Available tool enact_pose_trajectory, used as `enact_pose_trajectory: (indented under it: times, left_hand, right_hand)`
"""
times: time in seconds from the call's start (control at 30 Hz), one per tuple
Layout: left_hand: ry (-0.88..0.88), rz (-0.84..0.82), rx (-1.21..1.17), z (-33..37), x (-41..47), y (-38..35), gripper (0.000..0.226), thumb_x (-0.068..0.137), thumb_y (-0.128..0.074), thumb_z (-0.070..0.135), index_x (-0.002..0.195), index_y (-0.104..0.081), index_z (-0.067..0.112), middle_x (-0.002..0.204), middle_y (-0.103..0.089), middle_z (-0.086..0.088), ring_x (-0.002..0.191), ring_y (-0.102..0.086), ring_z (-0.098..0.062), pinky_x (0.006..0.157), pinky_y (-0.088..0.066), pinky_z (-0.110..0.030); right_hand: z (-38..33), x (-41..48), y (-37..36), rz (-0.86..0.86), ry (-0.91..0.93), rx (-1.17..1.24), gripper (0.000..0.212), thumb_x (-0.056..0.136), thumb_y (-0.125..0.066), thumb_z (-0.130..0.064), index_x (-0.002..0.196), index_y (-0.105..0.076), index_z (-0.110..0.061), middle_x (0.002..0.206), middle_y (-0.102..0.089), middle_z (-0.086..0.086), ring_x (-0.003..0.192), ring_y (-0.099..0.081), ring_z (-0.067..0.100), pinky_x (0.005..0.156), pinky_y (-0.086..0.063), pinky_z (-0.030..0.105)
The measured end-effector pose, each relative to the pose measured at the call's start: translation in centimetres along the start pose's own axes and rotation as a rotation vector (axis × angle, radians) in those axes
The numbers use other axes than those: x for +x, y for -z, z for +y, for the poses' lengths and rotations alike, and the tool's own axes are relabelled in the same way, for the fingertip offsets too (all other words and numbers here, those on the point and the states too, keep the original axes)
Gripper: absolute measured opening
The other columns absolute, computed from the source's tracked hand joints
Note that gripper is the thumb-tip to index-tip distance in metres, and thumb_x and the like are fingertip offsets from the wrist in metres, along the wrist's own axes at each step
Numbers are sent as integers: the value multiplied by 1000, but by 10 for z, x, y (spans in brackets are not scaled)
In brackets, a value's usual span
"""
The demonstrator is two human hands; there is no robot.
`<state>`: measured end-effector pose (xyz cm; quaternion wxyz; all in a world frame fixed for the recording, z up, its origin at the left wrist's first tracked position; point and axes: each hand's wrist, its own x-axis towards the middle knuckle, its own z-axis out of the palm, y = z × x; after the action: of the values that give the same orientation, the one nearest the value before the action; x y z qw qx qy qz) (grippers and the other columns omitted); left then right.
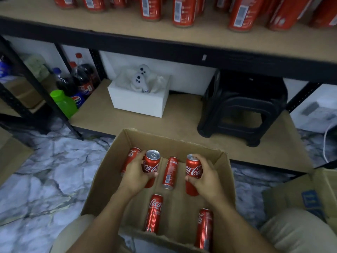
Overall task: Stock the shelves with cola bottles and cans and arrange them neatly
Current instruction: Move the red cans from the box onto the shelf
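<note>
Both forearms reach up from the bottom of the frame into an open cardboard box (pixel 164 138) that sits on the marble floor (pixel 45 170) at lower centre; the wrists are angled slightly inward towards each other.

The left hand (pixel 138 172) grips an upright cola can (pixel 152 164) at the box's upper left, its fingers (pixel 153 174) curled round the label and the silver top facing the camera; the right hand (pixel 205 175) grips a second upright can (pixel 193 172) at the upper right, its fingers wrapped over the can's far side and the thumb pressed on the front; both cans are inside the box, and I cannot tell whether they are lifted off its bottom.

Four more cans lie on the box's bottom: one at the far left (pixel 130 157), partly behind the left hand; one in the middle (pixel 170 172) between the two hands; one at lower centre (pixel 154 212); one at lower right (pixel 205 229).

Along the top of the frame the upper shelf (pixel 109 28) carries a row of shelved red cans (pixel 158 8); on the lower shelf (pixel 182 121), above the box, stand a white box (pixel 138 103) and a black stool (pixel 242 110); at the left are dark cola bottles (pixel 83 77) and a green bottle (pixel 63 103).
</note>
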<state>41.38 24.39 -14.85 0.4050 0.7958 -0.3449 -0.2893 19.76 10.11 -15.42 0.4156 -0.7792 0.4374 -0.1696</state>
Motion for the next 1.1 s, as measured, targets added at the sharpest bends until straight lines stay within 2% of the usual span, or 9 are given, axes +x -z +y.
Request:
enact_pose_trajectory:
  times: [0.13,0.3,0.43,0.5,0.6,0.7,0.87,1.0,1.1]
  left_hand:
    - [-68,58,-153,42,-14,-2,83,72,-89,19,144,-47,26,125,-64,15,111,-62,2,87,-49,-11]
    - [-176,112,-207,109,-14,-5,81,71,-90,19,140,-49,35,120,-66,14,107,-65,0,80,-49,-7]
    - [-227,107,-232,161,-6,-9,84,70,-90,19,134,-45,50,119,-66,12,107,-66,-8,85,-51,-21]
    - [-247,107,-225,183,-1,-12,84,70,-91,19,134,-45,50,121,-65,11,109,-64,-9,90,-51,-27]
    - [-266,102,-216,206,5,-17,83,71,-90,21,138,-46,44,125,-61,11,115,-61,-14,97,-53,-38]
    - [-278,101,-210,224,5,-22,80,73,-88,19,134,-47,47,121,-59,17,115,-60,-15,98,-53,-43]
    - [-283,122,-188,240,1,-30,81,71,-89,18,135,-47,47,122,-60,15,114,-61,-18,97,-54,-46]
    - [-286,142,-168,249,-1,-34,79,71,-89,17,132,-49,47,121,-63,14,112,-63,-17,94,-55,-40]
    - [-288,159,-155,258,-1,-38,76,71,-89,11,119,-51,56,115,-65,17,105,-65,-10,90,-55,-33]
  right_hand:
    - [-34,12,60,85,100,25,81,73,-88,-26,135,-43,-54,137,-48,-14,122,-53,11,103,-51,43]
    - [-95,15,163,207,289,58,84,71,-90,-24,137,-45,-50,135,-50,-16,118,-54,4,100,-54,38]
    - [-141,8,254,323,402,107,84,71,-91,-22,138,-47,-47,131,-57,-20,113,-60,2,97,-55,31]
    - [-160,4,299,401,442,143,82,72,-91,-19,136,-48,-46,123,-59,-25,106,-62,-1,89,-56,25]
    - [-178,4,362,516,495,139,80,74,-90,-22,136,-45,-44,129,-54,-23,112,-59,2,91,-55,29]
    - [-181,20,412,637,485,89,79,74,-89,-27,136,-43,-45,134,-54,-12,119,-57,9,100,-53,40]
    - [-166,74,457,718,381,80,81,76,-88,-17,141,-44,-34,131,-55,-7,115,-55,9,99,-51,33]
    - [-150,123,469,713,340,106,81,77,-85,-8,144,-44,-25,126,-54,-7,111,-52,7,98,-48,31]
    - [-138,156,472,704,323,92,86,82,-82,-11,150,-34,-30,144,-51,-1,127,-52,15,107,-44,38]
